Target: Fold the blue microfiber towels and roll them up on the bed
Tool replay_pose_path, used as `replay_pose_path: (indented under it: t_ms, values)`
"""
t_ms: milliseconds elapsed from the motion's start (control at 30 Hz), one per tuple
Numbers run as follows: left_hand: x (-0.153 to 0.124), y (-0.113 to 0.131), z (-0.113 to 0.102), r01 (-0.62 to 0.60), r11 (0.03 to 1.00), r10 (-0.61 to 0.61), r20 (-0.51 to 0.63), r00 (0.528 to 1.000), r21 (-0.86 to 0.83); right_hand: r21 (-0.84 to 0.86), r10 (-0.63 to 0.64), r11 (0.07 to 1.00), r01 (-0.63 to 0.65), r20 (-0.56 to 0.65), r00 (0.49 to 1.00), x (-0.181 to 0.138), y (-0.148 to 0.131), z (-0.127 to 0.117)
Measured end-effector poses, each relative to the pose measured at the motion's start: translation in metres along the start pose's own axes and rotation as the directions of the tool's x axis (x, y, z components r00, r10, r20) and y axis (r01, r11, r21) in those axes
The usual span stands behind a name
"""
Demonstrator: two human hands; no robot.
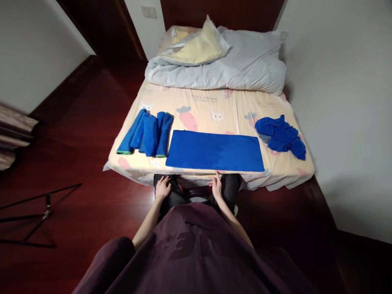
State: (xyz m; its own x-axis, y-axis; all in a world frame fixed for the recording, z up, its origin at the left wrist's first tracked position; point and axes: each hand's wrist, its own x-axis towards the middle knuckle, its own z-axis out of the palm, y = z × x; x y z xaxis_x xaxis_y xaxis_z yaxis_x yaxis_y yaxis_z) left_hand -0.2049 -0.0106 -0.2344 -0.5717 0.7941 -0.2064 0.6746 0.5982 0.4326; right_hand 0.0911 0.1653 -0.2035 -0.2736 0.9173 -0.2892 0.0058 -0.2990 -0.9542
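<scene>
A blue towel (214, 151) lies flat as a long rectangle along the near edge of the bed. My right hand (216, 186) is just in front of that edge, its index finger pointing at the towel's near hem and its other fingers loosely apart; whether the fingertip touches cannot be made out. On my left thigh rests my left hand (163, 188), fingers spread and holding nothing. Several rolled blue towels (151, 134), some with green edging, lie side by side left of the flat one. To its right is a crumpled heap of blue cloths (281, 136).
The bed (232, 110) has a patterned sheet. A grey quilt (245, 61) and a pale yellow pillow (199, 47) are piled at its far end. Black tripod legs (39, 216) stand on the dark red floor at left. A wall (343, 102) borders the bed's right side.
</scene>
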Motion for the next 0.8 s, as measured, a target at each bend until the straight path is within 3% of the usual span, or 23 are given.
replay_pose_path:
  t_ms: [367, 533, 800]
  values:
    - [-0.001, 0.005, -0.003, 0.009, 1.000, -0.009, -0.003, 1.000, -0.012, 0.230, 0.079, 0.970, -0.081, 0.015, 0.997, 0.010, -0.002, -0.002]
    - [-0.001, 0.006, -0.004, 0.014, 1.000, -0.014, 0.002, 1.000, 0.003, 0.526, 0.260, 0.820, -0.226, 0.010, 0.966, 0.022, -0.005, 0.005]
    - [-0.002, 0.016, -0.007, 0.046, 0.999, -0.045, -0.014, 0.999, 0.028, 0.564, 0.313, 0.796, -0.220, -0.073, 0.947, 0.042, -0.005, 0.020]
